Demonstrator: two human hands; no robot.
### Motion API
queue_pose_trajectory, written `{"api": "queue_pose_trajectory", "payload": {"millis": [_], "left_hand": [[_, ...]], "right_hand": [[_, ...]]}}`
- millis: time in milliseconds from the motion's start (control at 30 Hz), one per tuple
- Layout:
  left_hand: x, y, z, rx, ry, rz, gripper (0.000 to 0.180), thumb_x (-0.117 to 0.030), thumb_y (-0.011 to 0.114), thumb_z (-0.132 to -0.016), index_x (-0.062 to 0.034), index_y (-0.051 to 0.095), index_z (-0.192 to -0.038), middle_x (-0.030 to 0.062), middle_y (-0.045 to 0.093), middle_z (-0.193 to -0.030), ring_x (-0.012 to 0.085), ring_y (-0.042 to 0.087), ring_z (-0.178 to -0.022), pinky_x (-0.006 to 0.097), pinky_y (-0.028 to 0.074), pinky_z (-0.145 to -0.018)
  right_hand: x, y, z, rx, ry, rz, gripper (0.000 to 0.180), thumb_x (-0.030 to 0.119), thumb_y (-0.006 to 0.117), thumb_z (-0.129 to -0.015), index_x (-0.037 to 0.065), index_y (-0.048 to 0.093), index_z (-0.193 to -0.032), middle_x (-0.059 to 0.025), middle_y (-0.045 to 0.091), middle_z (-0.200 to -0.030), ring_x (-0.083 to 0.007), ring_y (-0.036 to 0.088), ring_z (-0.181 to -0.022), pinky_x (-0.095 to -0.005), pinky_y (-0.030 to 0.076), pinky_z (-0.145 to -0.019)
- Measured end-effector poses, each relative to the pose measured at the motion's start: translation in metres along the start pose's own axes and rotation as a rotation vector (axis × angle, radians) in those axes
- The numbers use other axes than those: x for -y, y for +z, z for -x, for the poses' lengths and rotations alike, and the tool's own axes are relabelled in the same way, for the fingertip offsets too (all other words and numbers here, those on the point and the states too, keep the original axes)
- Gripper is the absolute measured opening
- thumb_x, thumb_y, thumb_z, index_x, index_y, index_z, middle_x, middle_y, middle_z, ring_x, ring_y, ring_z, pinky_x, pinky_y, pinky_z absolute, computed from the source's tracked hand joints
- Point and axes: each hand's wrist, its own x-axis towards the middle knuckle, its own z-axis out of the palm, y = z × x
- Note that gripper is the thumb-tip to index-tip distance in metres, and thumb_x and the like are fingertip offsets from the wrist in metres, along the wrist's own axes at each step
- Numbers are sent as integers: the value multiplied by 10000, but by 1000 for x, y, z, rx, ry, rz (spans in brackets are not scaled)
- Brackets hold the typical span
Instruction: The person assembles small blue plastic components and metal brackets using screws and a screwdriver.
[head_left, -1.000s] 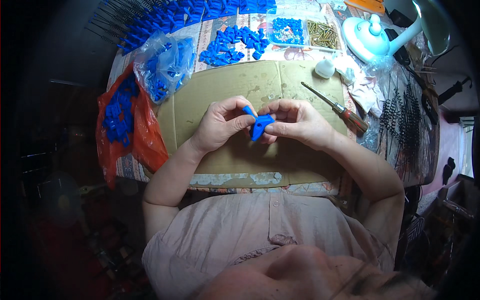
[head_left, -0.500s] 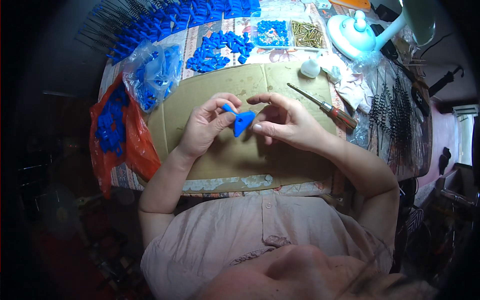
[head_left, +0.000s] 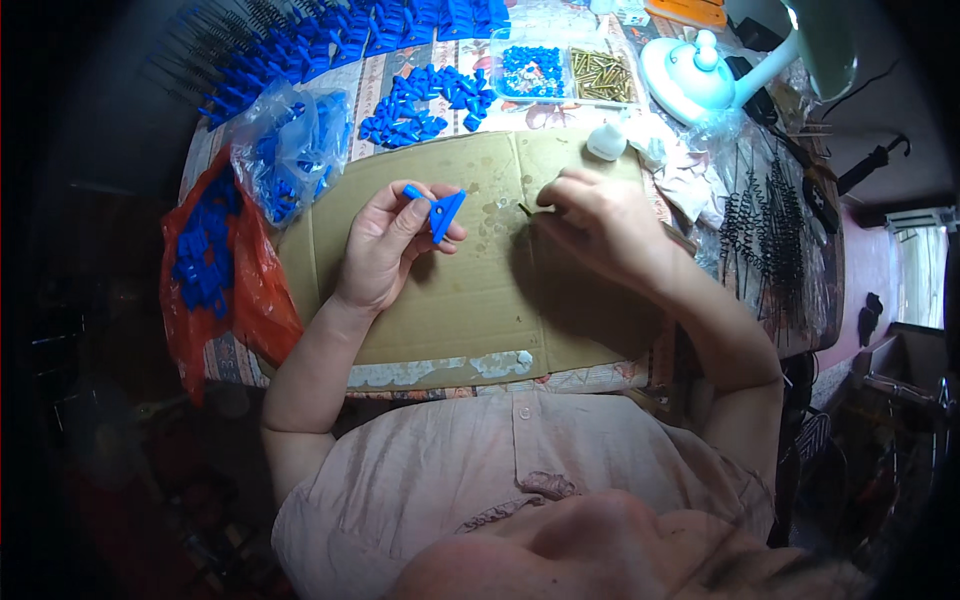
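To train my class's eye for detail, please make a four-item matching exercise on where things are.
Column one:
1. Blue piece
2. Brass-coloured screws
3. Red bag
4. White bottle

Column two:
A. Left of the cardboard
B. In the right compartment of the clear box
C. Near the cardboard's far right corner
D. In the left hand

Pairs: 1-D, 2-B, 3-A, 4-C

2 bags (head_left: 255, 300) left of cardboard (head_left: 430, 320) | container (head_left: 571, 80) behind it, screws (head_left: 603, 75) in its right half | lamp (head_left: 690, 78) right of container | springs (head_left: 775, 225) far right
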Motion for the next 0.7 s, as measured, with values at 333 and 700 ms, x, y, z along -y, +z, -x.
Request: {"api": "queue_pose_trajectory", "payload": {"millis": [333, 700], "left_hand": [[5, 9, 5, 34, 169, -328, 136, -83, 580, -950, -22, 565, -1071, 108, 602, -1145, 114, 620, -850, 269, 519, -778], [3, 14, 1, -8, 32, -250, 206, -169, 560, -968, -4, 553, -1093, 138, 608, -1129, 170, 669, -816, 262, 562, -647]], "right_hand": [[2, 21, 0, 67, -122, 324, 54, 114, 553, -804, 65, 554, -783, -90, 550, -791, -272, 624, -712, -374, 515, -607], [15, 3, -3, -54, 8, -241, 119, 60, 689, -770, 67, 581, -819, -106, 636, -740, -277, 642, -624, -376, 502, -544]]}}
